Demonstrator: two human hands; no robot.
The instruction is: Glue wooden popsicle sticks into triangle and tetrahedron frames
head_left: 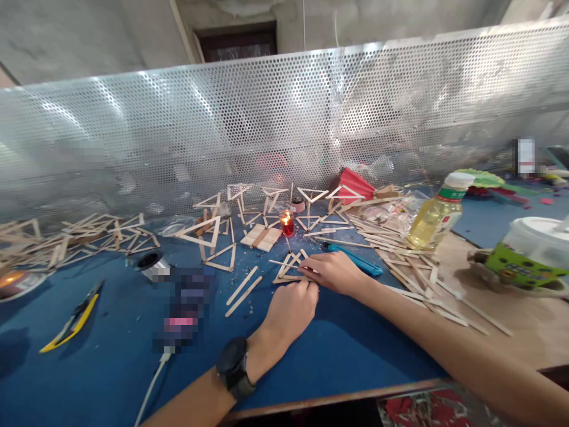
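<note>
A small triangular frame of flat wooden craft sticks (281, 279) lies on the blue tabletop in front of me. My left hand (291, 308), with a dark watch (233, 362) on its wrist, is closed at the frame's near right corner; its fingertips are partly hidden. My right hand (333, 271) is pinched around a thin wooden stick (282, 263), which points left across the frame. Both hands touch or nearly touch. Just beyond them burns a candle in red glass (288, 224). Two loose craft sticks (243, 295) lie left of the frame.
Several triangular stick frames (207, 231) stand behind, before a perforated metal screen (267, 124). Yellow-handled pliers (75, 323), a wire spool (153, 265) and a blurred cabled device (184, 308) lie left. Rightward are a blue cutter (358, 261), loose sticks, an oil bottle (438, 216) and a cup (528, 255).
</note>
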